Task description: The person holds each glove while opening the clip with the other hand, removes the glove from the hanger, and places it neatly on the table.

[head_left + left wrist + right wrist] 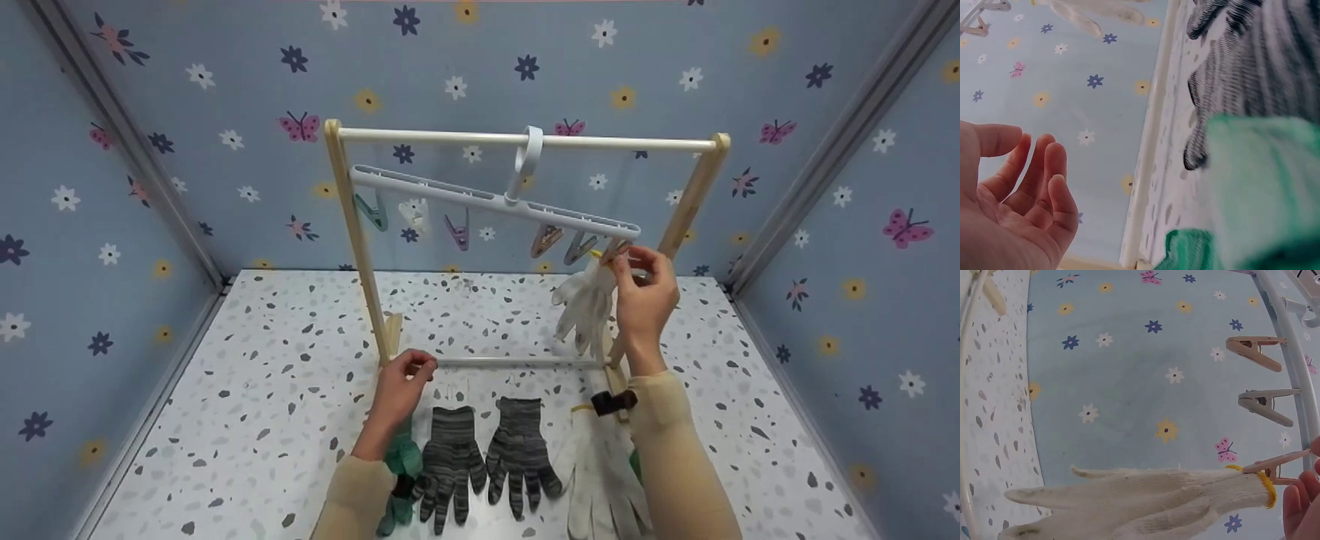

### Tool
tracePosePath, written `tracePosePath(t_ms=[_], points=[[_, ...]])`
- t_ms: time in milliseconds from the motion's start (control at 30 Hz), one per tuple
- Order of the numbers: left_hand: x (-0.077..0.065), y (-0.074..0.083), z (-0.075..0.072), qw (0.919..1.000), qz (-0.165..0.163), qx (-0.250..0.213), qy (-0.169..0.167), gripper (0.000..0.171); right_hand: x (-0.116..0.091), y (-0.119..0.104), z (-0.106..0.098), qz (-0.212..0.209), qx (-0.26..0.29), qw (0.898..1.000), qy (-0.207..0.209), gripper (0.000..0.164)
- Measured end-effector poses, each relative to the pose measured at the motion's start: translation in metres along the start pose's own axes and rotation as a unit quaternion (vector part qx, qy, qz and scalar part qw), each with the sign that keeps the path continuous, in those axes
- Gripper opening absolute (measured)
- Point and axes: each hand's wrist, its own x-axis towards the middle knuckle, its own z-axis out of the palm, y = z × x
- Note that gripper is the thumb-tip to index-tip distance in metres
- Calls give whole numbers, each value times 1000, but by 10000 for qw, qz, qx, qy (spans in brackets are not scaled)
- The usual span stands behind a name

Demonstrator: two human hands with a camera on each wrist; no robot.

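Note:
My right hand pinches a pinkish clothespin at the lower right end of a white clip hanger. A white knit glove with a yellow-edged cuff hangs from that clothespin, fingers pointing down. The hanger's hook goes over the top bar of a wooden rack, and the hanger tilts down to the right. My left hand hovers low at the rack's left side, fingers loosely curled, holding nothing. Beneath it lies a green glove, partly hidden by the forearm.
Two grey striped gloves lie side by side on the speckled table. Another white glove lies right of them, partly covered by my right forearm. More clothespins hang along the hanger. Flowered walls stand behind and beside.

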Motion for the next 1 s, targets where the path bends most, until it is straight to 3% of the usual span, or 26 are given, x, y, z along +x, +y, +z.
tracePosePath(t_ms=[233, 500, 600, 733, 1000], points=[[9, 6, 11, 9996, 156, -160, -173, 15, 3, 6, 9, -328, -526, 9980, 86, 38], [20, 11, 26, 9982, -88, -349, -471, 17, 6, 6, 19, 455, -401, 9981, -140, 58], [24, 13, 31, 9964, -177, -574, -591, 17, 7, 8, 21, 681, -320, 9969, -246, 58], [29, 17, 38, 9936, -236, -821, -739, 18, 8, 10, 21, 681, -325, 9968, -272, 52], [35, 25, 53, 9930, -34, -842, -831, 19, 10, 10, 18, 817, -374, 9958, -197, 44]])
